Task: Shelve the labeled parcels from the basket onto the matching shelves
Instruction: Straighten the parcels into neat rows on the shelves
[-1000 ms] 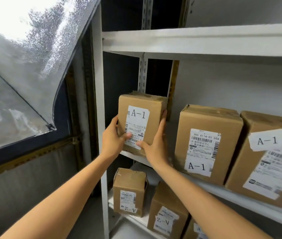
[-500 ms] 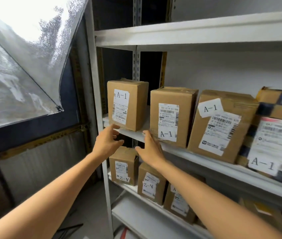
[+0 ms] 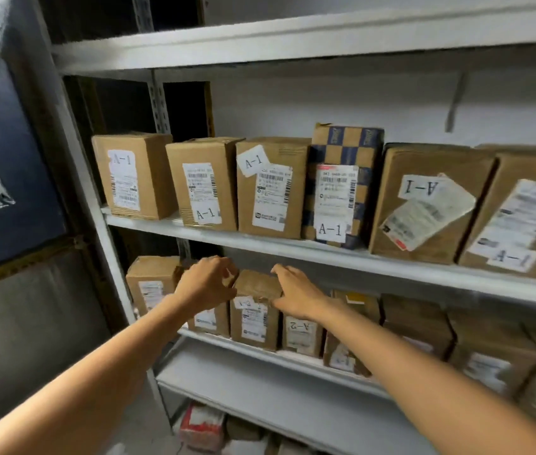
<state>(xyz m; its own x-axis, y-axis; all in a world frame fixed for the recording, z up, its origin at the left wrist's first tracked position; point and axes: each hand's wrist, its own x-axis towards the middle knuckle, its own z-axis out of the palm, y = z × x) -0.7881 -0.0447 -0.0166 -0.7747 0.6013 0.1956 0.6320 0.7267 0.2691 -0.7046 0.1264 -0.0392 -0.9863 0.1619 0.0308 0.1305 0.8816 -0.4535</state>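
Cardboard A-1 parcels [image 3: 269,192] above; left hand [image 3: 205,284], right hand [image 3: 296,295] loose, empty (A-2 row [image 3: 253,333] behind).

rightmost A-1 box [image 3: 522,211] runs off the edge, left hand [image 3: 205,284] hides most of one lower box [image 3: 209,320], red packet [image 3: 201,425] down low is pure blur

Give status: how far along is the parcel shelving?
Done: six A-1 parcels stand on the middle shelf, A-2 parcels below. In hand: nothing; left hand and right hand are empty, in front of the A-2 parcels. Left: basket out of view, remaining count unknown.
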